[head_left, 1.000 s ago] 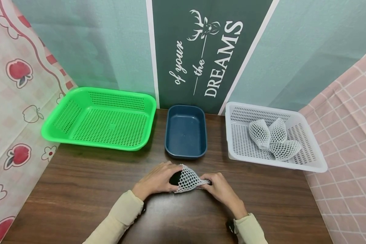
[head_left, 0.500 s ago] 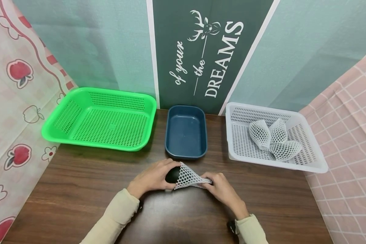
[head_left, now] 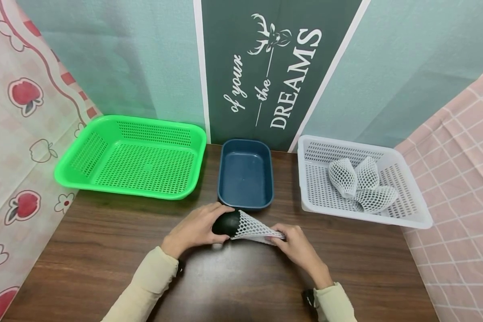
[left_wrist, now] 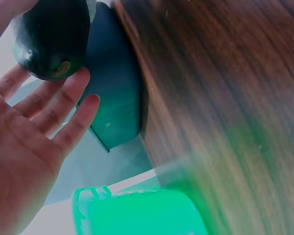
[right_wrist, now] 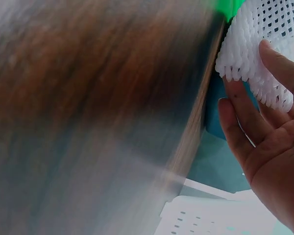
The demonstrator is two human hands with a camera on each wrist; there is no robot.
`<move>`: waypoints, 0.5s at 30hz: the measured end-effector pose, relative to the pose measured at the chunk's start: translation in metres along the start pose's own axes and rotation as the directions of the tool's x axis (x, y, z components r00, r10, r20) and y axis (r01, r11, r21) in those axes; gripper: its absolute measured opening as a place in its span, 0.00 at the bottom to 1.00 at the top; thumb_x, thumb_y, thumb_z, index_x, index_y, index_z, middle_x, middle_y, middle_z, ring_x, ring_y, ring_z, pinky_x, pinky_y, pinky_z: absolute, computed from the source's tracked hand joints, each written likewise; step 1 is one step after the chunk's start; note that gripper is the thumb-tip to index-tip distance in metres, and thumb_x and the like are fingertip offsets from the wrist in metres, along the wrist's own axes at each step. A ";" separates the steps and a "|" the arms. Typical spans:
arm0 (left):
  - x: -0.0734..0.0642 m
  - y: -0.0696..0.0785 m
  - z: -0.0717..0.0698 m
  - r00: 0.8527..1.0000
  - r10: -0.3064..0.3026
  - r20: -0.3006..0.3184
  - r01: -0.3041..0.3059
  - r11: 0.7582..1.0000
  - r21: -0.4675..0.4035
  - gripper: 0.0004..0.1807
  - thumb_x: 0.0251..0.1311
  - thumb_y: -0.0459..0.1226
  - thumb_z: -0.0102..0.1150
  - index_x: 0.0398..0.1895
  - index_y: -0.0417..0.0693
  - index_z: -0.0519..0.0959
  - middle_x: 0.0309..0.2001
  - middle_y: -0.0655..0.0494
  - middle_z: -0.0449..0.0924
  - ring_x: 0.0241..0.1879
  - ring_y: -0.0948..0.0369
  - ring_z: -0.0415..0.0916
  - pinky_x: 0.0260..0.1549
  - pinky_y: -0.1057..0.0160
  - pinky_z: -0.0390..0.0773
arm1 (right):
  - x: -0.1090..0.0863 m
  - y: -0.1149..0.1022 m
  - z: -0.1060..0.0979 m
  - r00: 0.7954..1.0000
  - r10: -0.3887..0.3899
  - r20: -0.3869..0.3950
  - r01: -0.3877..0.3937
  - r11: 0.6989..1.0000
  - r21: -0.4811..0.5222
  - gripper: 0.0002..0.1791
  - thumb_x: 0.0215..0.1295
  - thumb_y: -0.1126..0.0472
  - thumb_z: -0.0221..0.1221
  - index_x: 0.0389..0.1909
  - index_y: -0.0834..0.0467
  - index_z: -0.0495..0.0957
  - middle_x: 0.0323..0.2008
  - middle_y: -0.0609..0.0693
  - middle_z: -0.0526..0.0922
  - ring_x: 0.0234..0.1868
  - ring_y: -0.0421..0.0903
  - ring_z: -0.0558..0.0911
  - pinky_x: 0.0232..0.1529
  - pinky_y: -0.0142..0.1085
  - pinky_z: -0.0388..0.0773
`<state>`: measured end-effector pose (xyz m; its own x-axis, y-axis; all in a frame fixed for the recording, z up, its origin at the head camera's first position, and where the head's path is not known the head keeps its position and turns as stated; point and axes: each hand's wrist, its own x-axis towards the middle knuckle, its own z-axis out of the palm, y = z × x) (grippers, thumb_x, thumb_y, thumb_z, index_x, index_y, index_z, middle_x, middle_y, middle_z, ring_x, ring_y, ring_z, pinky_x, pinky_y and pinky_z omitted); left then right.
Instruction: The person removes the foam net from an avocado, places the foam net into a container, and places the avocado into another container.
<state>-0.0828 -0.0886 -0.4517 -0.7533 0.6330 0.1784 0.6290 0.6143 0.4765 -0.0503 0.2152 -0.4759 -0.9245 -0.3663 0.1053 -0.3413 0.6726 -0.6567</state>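
Note:
My left hand (head_left: pixel 194 228) grips a dark, smooth avocado (head_left: pixel 226 223) between thumb and fingers. The left wrist view shows the blunt end of the avocado (left_wrist: pixel 54 41) with a small brown stem scar, and the lower fingers spread beneath it. A white foam net sleeve (head_left: pixel 252 228) still covers the avocado's right end, stretched to the right. My right hand (head_left: pixel 297 247) pinches the narrow gathered end of that sleeve. Up close in the right wrist view, the net's edge (right_wrist: pixel 240 49) lies between the thumb and fingers.
Just beyond the hands stands a dark blue bin (head_left: pixel 245 203). A green basket (head_left: pixel 145 193) is at the back left. At the back right, a white basket (head_left: pixel 362 217) holds several foam net sleeves (head_left: pixel 342 176). Fabric hangs along the back and both sides.
More of the avocado shows outside the net sleeve. My left hand has moved left and away from me with the avocado, while the right hand has shifted slightly right, stretching the sleeve longer.

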 end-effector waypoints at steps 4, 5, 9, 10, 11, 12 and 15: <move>0.000 -0.001 -0.004 1.000 -0.002 -0.019 0.002 1.000 0.010 0.36 0.47 0.48 0.75 0.62 0.51 0.74 0.51 0.55 0.80 0.49 0.57 0.80 0.51 0.54 0.80 | 0.000 0.000 -0.001 1.000 -0.002 -0.022 0.002 1.000 0.005 0.05 0.56 0.62 0.70 0.33 0.51 0.85 0.33 0.42 0.88 0.33 0.31 0.81 0.36 0.30 0.80; 0.000 -0.001 -0.005 1.000 0.000 -0.025 0.000 1.000 0.013 0.36 0.47 0.48 0.75 0.61 0.51 0.74 0.51 0.55 0.80 0.49 0.58 0.80 0.51 0.55 0.80 | 0.000 0.000 -0.001 1.000 -0.002 -0.029 0.002 1.000 0.007 0.05 0.56 0.62 0.70 0.33 0.51 0.85 0.32 0.42 0.88 0.33 0.30 0.81 0.36 0.30 0.80; 0.000 -0.002 -0.010 0.998 0.003 -0.056 -0.001 0.999 0.035 0.36 0.46 0.49 0.75 0.61 0.50 0.75 0.49 0.55 0.80 0.47 0.59 0.79 0.50 0.56 0.80 | 0.000 0.001 -0.004 0.998 -0.010 -0.056 0.012 1.000 0.021 0.05 0.56 0.62 0.71 0.33 0.52 0.85 0.30 0.41 0.87 0.31 0.30 0.79 0.34 0.30 0.79; 0.000 -0.002 -0.011 0.998 0.004 -0.063 -0.002 0.999 0.040 0.36 0.46 0.49 0.75 0.60 0.50 0.75 0.49 0.55 0.80 0.47 0.59 0.79 0.49 0.56 0.80 | 0.000 0.001 -0.004 0.998 -0.011 -0.064 0.012 1.000 0.025 0.05 0.56 0.62 0.71 0.33 0.52 0.85 0.30 0.41 0.87 0.31 0.30 0.79 0.33 0.30 0.78; 0.000 -0.002 -0.013 0.997 0.003 -0.071 0.000 0.999 0.044 0.36 0.46 0.49 0.75 0.60 0.50 0.75 0.48 0.55 0.80 0.47 0.59 0.79 0.49 0.56 0.80 | 0.000 0.001 -0.005 0.997 -0.010 -0.071 0.012 0.999 0.030 0.05 0.56 0.62 0.71 0.32 0.52 0.85 0.30 0.41 0.86 0.30 0.30 0.78 0.33 0.30 0.78; 0.000 -0.003 -0.014 0.997 -0.001 -0.078 0.005 0.999 0.045 0.36 0.46 0.49 0.75 0.60 0.50 0.75 0.49 0.55 0.80 0.47 0.59 0.79 0.50 0.56 0.80 | 0.001 0.001 -0.006 0.997 -0.009 -0.078 0.012 0.999 0.036 0.05 0.56 0.62 0.71 0.32 0.52 0.85 0.30 0.41 0.86 0.30 0.30 0.78 0.33 0.29 0.78; 0.000 -0.003 -0.018 0.995 -0.006 -0.103 0.011 0.999 0.049 0.36 0.47 0.49 0.75 0.60 0.49 0.75 0.50 0.53 0.80 0.49 0.57 0.79 0.50 0.55 0.80 | 0.001 0.000 -0.009 0.995 -0.007 -0.098 0.011 0.999 0.044 0.05 0.55 0.63 0.71 0.32 0.53 0.85 0.29 0.41 0.86 0.29 0.31 0.77 0.31 0.29 0.77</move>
<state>-0.0885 -0.0992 -0.4376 -0.7728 0.5776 0.2631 0.6293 0.6434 0.4360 -0.0528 0.2206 -0.4694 -0.9343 -0.3065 0.1821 -0.3438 0.6395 -0.6876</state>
